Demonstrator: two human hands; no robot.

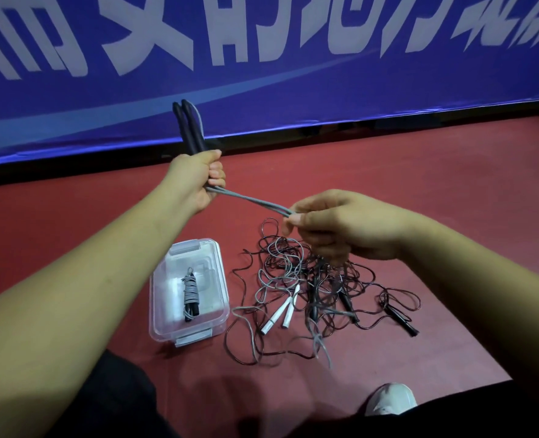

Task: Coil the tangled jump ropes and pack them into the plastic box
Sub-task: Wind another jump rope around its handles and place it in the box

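My left hand (201,178) grips two black jump-rope handles (189,128) side by side, pointing up and away. Their grey cord (252,200) runs doubled to my right hand (340,226), which pinches it between thumb and fingers. Below my right hand, a tangled pile of ropes (312,279) lies on the red floor, with a pair of white handles (282,308) and several black handles (401,320) in it. A clear plastic box (163,298) stands open to the left of the pile, with one coiled grey rope (190,294) inside.
A blue banner (261,74) with white lettering runs along the wall behind the work area. My dark-clad legs and one light shoe (391,399) fill the bottom edge. Red floor (451,184) stretches to the right of the pile.
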